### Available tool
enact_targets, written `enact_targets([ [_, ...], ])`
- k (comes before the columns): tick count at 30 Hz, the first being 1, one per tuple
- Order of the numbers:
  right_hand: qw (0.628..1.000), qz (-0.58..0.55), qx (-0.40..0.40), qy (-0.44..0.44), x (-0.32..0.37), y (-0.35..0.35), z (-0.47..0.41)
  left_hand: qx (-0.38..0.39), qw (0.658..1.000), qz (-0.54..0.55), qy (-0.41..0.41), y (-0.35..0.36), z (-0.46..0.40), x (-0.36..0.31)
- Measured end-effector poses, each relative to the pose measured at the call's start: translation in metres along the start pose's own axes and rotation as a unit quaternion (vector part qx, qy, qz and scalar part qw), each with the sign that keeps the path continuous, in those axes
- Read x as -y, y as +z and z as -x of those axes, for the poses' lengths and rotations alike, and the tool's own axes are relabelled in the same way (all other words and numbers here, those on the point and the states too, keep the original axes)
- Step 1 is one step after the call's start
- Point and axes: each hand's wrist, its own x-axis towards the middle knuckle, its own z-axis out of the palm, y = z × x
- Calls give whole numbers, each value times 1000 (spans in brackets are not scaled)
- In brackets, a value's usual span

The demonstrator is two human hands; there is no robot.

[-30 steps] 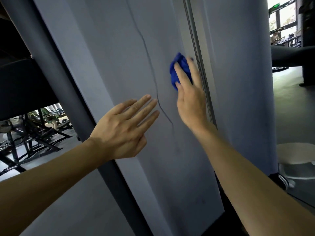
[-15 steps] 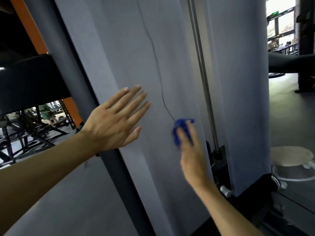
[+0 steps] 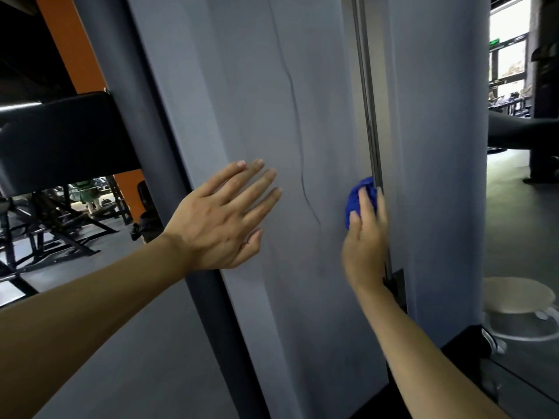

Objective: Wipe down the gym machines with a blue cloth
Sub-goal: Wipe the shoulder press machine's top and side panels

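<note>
A tall grey panel of the gym machine fills the middle of the view, with a thin dark line running down it. My right hand presses a bunched blue cloth flat against the panel, right beside a vertical metal guide rod. Its fingers lie straight over the cloth. My left hand is spread with straight fingers at the panel's left side, near the dark frame post; whether it touches the panel is unclear.
A black padded bar and an orange upright stand at the left, with dark exercise frames behind on the grey floor. A round white and beige object sits on the floor at the right. Bright windows show far right.
My right hand wiped the cloth down the panel from high up, then came back up a little toward the rod. My left hand stayed spread near the panel's left edge.
</note>
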Motion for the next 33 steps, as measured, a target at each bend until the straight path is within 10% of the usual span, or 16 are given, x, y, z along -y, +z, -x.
enact_targets([
  [6, 936, 10, 169, -308, 26, 18, 48, -9, 1000, 18, 6, 1, 0, 1],
  [13, 1000, 23, 2, 10, 18, 5, -33, -32, 999, 32, 2, 5, 1, 0],
  [19, 927, 16, 159, -340, 52, 20, 41, -53, 997, 39, -34, 3, 2, -2],
  [26, 991, -50, 81, -98, 122, 13, -33, 13, 988, 39, -147, -2, 54, -7],
  [33, 922, 19, 125, -367, 134, 27, 31, 32, 988, 95, -120, -5, 105, -4],
])
